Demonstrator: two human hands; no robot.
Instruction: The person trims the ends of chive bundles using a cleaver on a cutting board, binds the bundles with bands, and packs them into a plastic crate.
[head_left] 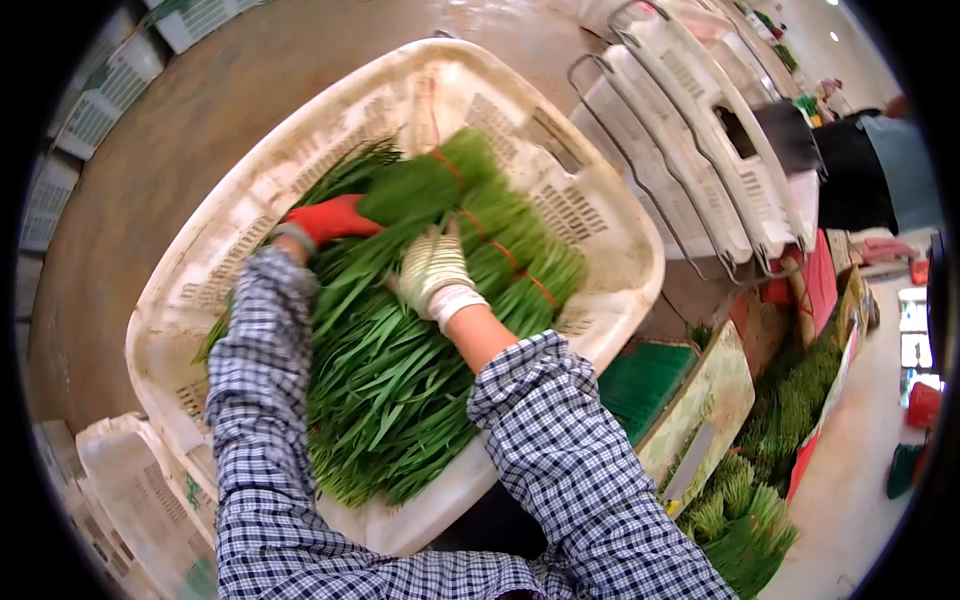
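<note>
A large, dirty white plastic basket (pixel 160 270) stands tilted in view before me, filled with long green chives (pixel 390 400) in bundles tied with red-orange bands. My left hand (pixel 330 220), in a red glove, is closed at the leafy end of one bundle of chives (pixel 430 185), which is blurred by motion. My right hand (pixel 435 265), in a striped white glove, grips the same bundle from below. Its fingertips are partly hidden by leaves. More banded bundles (pixel 530 275) lie to the right, cut ends toward the basket's right wall.
Stacked white baskets with metal handles (pixel 680 140) stand at the upper right, beside a person in dark clothing (pixel 855 170). Further chives (pixel 740 520) lie at the lower right, near a knife-like blade (pixel 690 460) on a board. White crates (pixel 105 105) line the wet floor at left.
</note>
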